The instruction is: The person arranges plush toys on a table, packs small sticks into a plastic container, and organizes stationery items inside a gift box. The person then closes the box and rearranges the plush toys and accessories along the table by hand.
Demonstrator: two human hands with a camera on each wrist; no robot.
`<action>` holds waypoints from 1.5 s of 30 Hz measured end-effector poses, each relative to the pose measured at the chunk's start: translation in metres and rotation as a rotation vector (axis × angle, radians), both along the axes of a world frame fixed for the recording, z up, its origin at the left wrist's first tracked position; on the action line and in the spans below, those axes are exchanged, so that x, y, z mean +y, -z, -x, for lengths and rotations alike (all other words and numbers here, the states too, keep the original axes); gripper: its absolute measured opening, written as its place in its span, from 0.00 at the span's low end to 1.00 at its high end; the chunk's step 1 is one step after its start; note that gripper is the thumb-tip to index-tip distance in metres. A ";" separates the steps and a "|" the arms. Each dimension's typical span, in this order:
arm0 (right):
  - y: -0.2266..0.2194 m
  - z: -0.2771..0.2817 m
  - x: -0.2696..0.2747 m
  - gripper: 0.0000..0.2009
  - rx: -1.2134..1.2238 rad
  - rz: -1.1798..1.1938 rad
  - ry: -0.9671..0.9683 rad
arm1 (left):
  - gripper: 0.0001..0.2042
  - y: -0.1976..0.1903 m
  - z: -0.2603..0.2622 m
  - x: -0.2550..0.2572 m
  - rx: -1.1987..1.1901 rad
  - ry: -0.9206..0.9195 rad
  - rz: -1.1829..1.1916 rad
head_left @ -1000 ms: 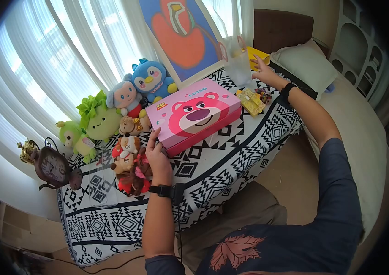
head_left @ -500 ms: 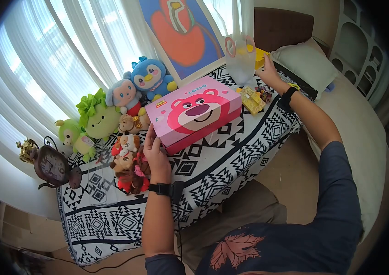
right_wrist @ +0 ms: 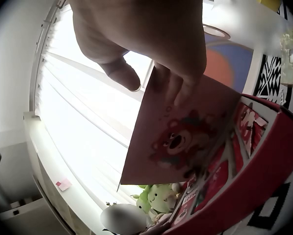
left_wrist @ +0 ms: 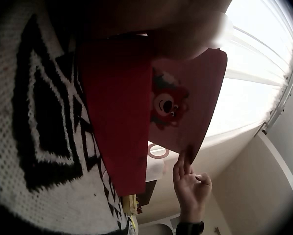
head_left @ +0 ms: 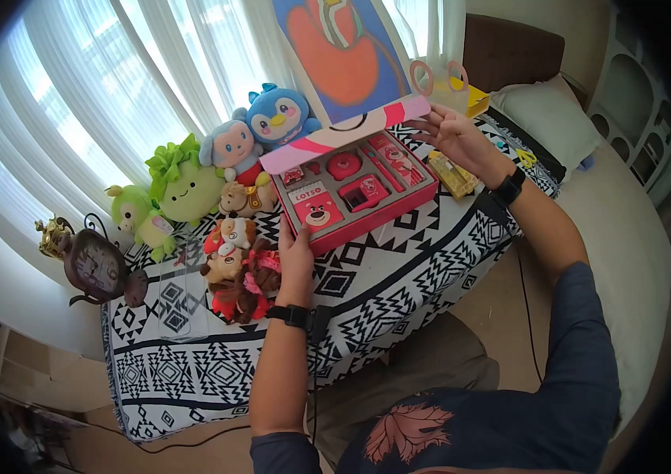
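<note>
A pink box [head_left: 375, 215] lies on the patterned cloth with its lid [head_left: 351, 134] tilted up. Inside the box are a notebook with a bear face [head_left: 317, 207], a round red item [head_left: 343, 164] and other red items in grey slots. The left hand [head_left: 297, 257] rests at the box's near left corner. Raised at the lid's right end, the right hand [head_left: 466, 142] touches the lid with outstretched fingers. In the right wrist view, fingers of the right hand [right_wrist: 146, 39] lie against the lid's inner face [right_wrist: 185, 137].
Plush toys [head_left: 185, 186] stand left of the box, with smaller ones [head_left: 236, 272] nearer. A clock [head_left: 97, 265] is at far left. Right of the box lie a yellow packet [head_left: 452, 175] and a translucent bag [head_left: 439, 87]. A painting [head_left: 347, 59] leans behind.
The lid has swung up from closed, showing the contents. The right hand has moved from beside the bag to the lid's edge. The left hand stays at the box corner; the head view has shifted.
</note>
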State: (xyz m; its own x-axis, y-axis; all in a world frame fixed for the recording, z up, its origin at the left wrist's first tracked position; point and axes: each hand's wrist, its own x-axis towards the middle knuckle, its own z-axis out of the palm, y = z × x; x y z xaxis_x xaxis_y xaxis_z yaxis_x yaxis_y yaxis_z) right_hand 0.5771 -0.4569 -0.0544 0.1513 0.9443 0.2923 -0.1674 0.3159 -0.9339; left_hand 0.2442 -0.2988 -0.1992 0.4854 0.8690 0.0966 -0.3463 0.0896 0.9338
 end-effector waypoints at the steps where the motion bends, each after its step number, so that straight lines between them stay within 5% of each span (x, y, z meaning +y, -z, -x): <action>1: -0.007 -0.003 0.013 0.36 -0.001 -0.037 0.041 | 0.34 -0.001 0.000 -0.001 0.008 0.009 -0.013; 3: -0.017 -0.005 0.040 0.37 -0.003 -0.075 0.079 | 0.35 0.004 -0.001 0.000 0.008 0.007 -0.060; 5: -0.017 -0.010 0.071 0.40 -0.339 -0.057 0.283 | 0.37 0.007 -0.003 0.003 -0.006 0.003 -0.094; 12: 0.007 -0.015 0.147 0.40 -1.157 0.122 0.482 | 0.37 0.005 -0.004 -0.002 -0.027 -0.045 -0.112; 19: 0.035 -0.009 0.171 0.38 -0.937 0.242 0.196 | 0.39 -0.003 -0.002 -0.005 -0.085 -0.018 -0.031; 24: 0.022 0.020 0.137 0.27 -1.225 0.272 0.219 | 0.40 -0.002 -0.003 -0.005 -0.100 -0.039 -0.012; 30: 0.026 -0.008 0.115 0.22 -1.425 0.449 0.359 | 0.39 -0.006 -0.001 -0.008 -0.095 -0.028 -0.004; 36: 0.028 -0.042 0.110 0.20 -1.378 0.755 0.424 | 0.39 -0.001 -0.002 -0.004 -0.094 -0.017 -0.016; 45: 0.013 -0.002 0.092 0.22 -1.435 0.705 0.467 | 0.39 -0.006 -0.002 -0.008 -0.102 -0.022 0.004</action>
State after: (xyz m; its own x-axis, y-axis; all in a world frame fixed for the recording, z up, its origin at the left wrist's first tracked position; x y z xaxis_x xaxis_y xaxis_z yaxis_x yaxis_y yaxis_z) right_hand 0.5788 -0.3645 -0.0678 0.4436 0.8962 -0.0014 0.8767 -0.4342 -0.2071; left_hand 0.2460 -0.3065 -0.1937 0.4541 0.8797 0.1409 -0.4419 0.0850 0.8930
